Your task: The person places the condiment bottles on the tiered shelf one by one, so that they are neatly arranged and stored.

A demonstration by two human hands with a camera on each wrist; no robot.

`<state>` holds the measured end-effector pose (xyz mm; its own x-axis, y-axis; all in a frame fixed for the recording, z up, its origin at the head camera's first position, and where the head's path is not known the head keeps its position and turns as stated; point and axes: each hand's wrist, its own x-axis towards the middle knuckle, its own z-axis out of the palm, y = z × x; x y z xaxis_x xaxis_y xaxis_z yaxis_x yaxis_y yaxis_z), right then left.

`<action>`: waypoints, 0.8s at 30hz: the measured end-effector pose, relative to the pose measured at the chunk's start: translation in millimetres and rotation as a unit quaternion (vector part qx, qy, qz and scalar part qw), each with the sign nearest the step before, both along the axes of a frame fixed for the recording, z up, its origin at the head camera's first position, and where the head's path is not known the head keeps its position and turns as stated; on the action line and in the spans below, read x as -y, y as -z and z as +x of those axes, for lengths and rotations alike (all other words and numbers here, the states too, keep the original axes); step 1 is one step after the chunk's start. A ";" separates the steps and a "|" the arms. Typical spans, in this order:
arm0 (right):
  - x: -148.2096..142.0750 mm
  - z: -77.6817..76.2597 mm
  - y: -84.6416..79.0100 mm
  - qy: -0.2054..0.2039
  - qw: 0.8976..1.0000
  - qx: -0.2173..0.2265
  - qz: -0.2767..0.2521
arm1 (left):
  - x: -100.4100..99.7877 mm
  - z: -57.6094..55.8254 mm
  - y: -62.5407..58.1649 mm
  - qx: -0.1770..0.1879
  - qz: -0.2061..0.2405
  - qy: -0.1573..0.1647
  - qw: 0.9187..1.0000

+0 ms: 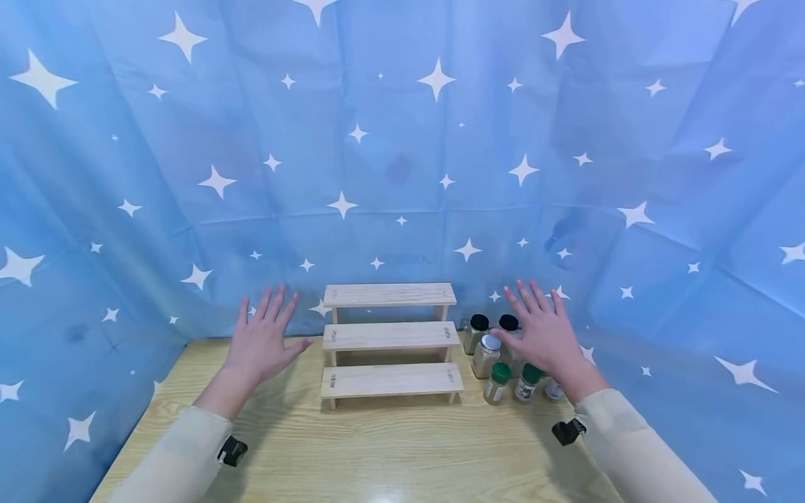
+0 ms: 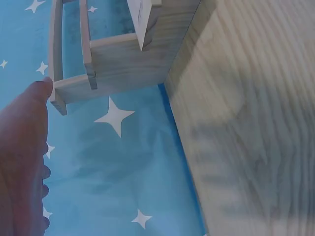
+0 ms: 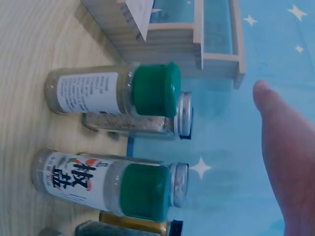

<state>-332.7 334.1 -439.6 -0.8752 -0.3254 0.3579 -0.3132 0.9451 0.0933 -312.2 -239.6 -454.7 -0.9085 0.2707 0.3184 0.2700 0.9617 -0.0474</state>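
In the head view my left hand (image 1: 265, 342) is held out over the table left of a three-tier wooden shelf (image 1: 391, 378), its fingers spread and holding nothing. My right hand (image 1: 539, 332) reaches out with spread fingers over a group of spice jars, overlapping some of them in this view. Green-capped jars (image 1: 497, 383) stand at the front of the group, a silver-lidded jar (image 1: 487, 355) behind them, and black-lidded jars (image 1: 479, 325) at the back. In the right wrist view one green-capped jar (image 3: 78, 177) shows a label with large dark characters.
The light wood-grain table (image 1: 377, 454) carries the shelf and jars. A blue curtain (image 1: 402, 161) with white stars hangs right behind the shelf and along both sides. Each sleeve has a small black device (image 1: 233, 450) at the wrist.
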 end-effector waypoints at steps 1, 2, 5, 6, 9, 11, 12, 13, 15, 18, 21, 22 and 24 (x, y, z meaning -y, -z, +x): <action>1.1 1.9 1.0 -0.004 1.000 -0.002 0.002 | 0.0 1.0 2.2 -0.002 0.002 0.001 1.000; 2.5 3.8 1.9 -0.008 1.000 -0.003 0.002 | -0.1 2.1 4.3 -0.005 0.005 0.003 1.000; 5.8 8.3 5.3 -0.019 1.000 -0.004 -0.003 | -0.8 6.2 10.3 -0.011 0.012 0.010 1.000; 6.9 9.9 6.8 -0.023 1.000 -0.004 -0.004 | -1.1 7.8 12.2 -0.012 0.013 0.012 1.000; 9.9 15.6 11.7 -0.033 0.999 0.003 -0.011 | -2.9 12.9 17.1 -0.008 0.018 0.018 1.000; 11.0 18.9 15.8 -0.035 0.999 0.005 -0.006 | -4.2 16.4 19.9 -0.004 0.024 0.022 0.999; 11.8 20.9 17.3 -0.036 0.999 0.006 -0.005 | -5.0 18.0 21.4 -0.001 0.027 0.024 0.999; 12.4 22.4 19.0 -0.037 0.999 0.005 -0.005 | -6.0 19.5 22.9 0.001 0.030 0.027 0.999; 13.1 24.1 23.0 -0.042 0.999 -0.002 -0.002 | -7.5 21.7 26.8 0.001 0.031 0.032 0.999; 14.2 27.6 28.6 -0.056 0.998 -0.012 -0.006 | -8.9 23.8 34.4 0.002 0.034 0.042 0.999; 14.7 32.2 34.4 -0.073 0.997 -0.023 -0.013 | -10.2 25.7 41.6 0.001 0.036 0.051 0.998; 15.2 34.4 35.8 -0.079 0.996 -0.027 -0.017 | -10.9 26.3 43.8 0.002 0.040 0.055 0.998; 15.6 38.5 38.2 -0.086 0.996 -0.029 -0.021 | -13.1 27.5 47.4 -0.001 0.045 0.063 0.997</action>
